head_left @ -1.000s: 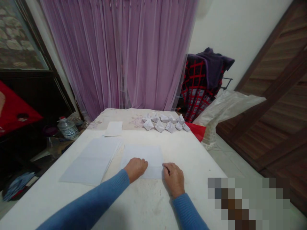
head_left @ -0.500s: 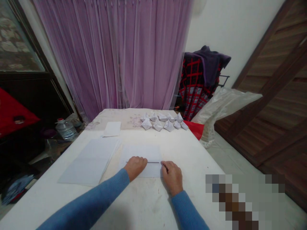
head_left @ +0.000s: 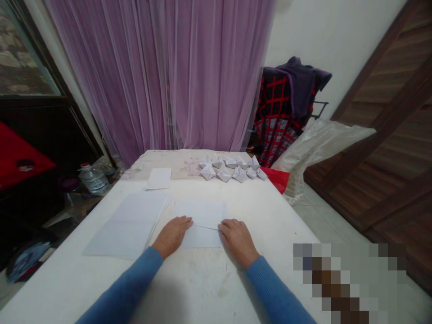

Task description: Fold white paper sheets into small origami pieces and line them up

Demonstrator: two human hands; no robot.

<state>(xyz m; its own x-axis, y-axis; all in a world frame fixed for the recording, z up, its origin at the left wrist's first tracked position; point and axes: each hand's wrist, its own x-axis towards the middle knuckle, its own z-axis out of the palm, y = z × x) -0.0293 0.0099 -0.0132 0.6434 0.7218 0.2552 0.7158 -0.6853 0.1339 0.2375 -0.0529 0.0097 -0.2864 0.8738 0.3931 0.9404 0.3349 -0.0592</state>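
Observation:
A white paper sheet [head_left: 200, 221] lies flat on the white table [head_left: 192, 281], directly in front of me. My left hand [head_left: 171, 236] rests on the table with its fingertips at the sheet's left edge. My right hand [head_left: 237, 242] lies on the sheet's right edge, fingers flat. A thin crease [head_left: 206, 227] runs between my hands. To the left lies a stack of white paper [head_left: 128, 225]. Farther away are a small paper slip [head_left: 159, 178] and several folded paper boats [head_left: 229, 170].
A plastic water bottle [head_left: 93, 179] stands beyond the table's left edge. A red bag [head_left: 276, 179] and a white sack [head_left: 320, 148] sit off the far right corner. A purple curtain [head_left: 162, 76] hangs behind the table.
My hands have moved apart, the left one sliding left off the sheet's middle. The thin line on the sheet now slants slightly. The head view has shifted a little.

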